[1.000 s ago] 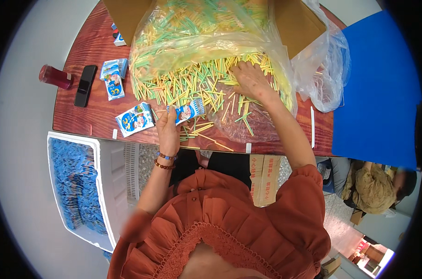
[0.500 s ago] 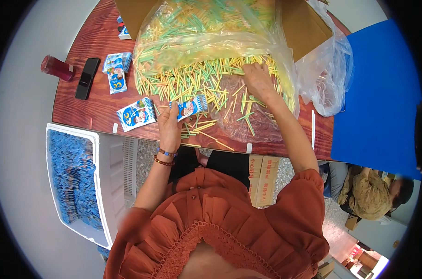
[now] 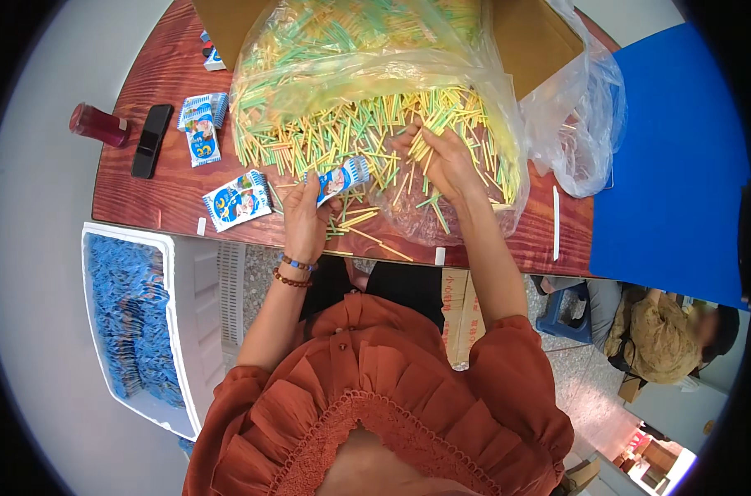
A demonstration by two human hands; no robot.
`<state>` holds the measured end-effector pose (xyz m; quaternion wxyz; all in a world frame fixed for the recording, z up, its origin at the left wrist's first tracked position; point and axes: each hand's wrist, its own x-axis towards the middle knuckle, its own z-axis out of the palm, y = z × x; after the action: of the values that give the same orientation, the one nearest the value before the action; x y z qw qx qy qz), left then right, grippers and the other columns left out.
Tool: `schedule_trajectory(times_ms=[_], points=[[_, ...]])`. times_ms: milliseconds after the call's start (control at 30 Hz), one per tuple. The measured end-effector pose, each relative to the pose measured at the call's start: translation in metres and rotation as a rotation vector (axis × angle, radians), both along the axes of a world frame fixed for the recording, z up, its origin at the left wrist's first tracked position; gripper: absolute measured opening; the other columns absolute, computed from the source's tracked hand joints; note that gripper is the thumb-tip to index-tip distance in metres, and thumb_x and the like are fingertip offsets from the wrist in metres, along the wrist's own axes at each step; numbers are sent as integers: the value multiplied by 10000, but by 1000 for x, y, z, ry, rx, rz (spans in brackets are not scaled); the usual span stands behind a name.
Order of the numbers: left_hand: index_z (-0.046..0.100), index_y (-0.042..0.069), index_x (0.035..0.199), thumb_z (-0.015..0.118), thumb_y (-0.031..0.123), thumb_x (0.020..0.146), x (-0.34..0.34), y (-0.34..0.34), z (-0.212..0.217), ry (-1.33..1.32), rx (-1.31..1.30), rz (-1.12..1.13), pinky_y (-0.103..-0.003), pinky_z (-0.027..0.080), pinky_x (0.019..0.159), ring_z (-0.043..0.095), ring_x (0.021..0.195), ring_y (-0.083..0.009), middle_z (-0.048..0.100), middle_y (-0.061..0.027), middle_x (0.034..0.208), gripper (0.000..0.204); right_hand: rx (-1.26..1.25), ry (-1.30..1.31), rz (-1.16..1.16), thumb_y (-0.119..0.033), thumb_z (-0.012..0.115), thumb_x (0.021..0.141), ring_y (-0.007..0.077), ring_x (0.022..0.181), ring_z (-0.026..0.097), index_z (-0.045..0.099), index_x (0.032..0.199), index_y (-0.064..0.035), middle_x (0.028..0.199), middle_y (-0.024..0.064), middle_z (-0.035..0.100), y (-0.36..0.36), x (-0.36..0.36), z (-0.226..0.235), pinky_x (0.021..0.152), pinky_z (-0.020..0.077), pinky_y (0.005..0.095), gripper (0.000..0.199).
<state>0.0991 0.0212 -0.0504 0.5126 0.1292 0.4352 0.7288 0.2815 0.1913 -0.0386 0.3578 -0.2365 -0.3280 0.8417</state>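
Observation:
My left hand (image 3: 307, 217) holds a small blue and white packet (image 3: 340, 178) just above the wooden table (image 3: 156, 194). My right hand (image 3: 441, 161) is closed on a few thin yellow and green sticks at the edge of a big heap of such sticks (image 3: 355, 124). The heap spills out of a clear plastic bag (image 3: 367, 50) across the table in front of me. Loose sticks lie below the packet near the table's front edge.
More blue and white packets (image 3: 237, 201) lie to the left, with another pile (image 3: 202, 124) farther back, a black phone (image 3: 151, 140) and a red bottle (image 3: 97, 125). A white crate (image 3: 177, 331) full of blue packets stands at lower left. A cardboard box (image 3: 528, 33) and a blue board (image 3: 673, 165) are right.
My right hand has drawn back from the heap toward me, now gripping a few sticks. My left hand still holds the packet, shifted slightly.

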Motion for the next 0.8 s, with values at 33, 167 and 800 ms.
schedule_trajectory(times_ms=[33, 167, 800], points=[[620, 20, 882, 495, 272, 994, 0, 0, 0, -14, -3, 7, -239, 461, 558, 556, 617, -106, 652, -47, 802, 302, -15, -7, -32, -58, 478, 960, 304, 982, 614, 475, 1097, 34, 1029, 159, 595, -7, -5, 3, 917, 502, 423, 165], [622, 31, 885, 504, 282, 989, 5, 4, 1, -51, 1, 14, -235, 450, 545, 557, 614, -109, 651, -42, 800, 297, 32, 105, -42, -94, 475, 970, 285, 982, 601, 505, 1046, -5, 944, 102, 578, -16, -12, -4, 944, 468, 451, 121], [625, 41, 954, 478, 252, 1001, 21, 12, 15, -111, 80, 74, -244, 513, 630, 598, 700, -92, 668, -34, 874, 261, 803, -150, -569, -268, 348, 1022, 325, 1129, 551, 395, 1106, -26, 1012, 122, 617, -96, -82, 41, 1063, 281, 463, 260]])
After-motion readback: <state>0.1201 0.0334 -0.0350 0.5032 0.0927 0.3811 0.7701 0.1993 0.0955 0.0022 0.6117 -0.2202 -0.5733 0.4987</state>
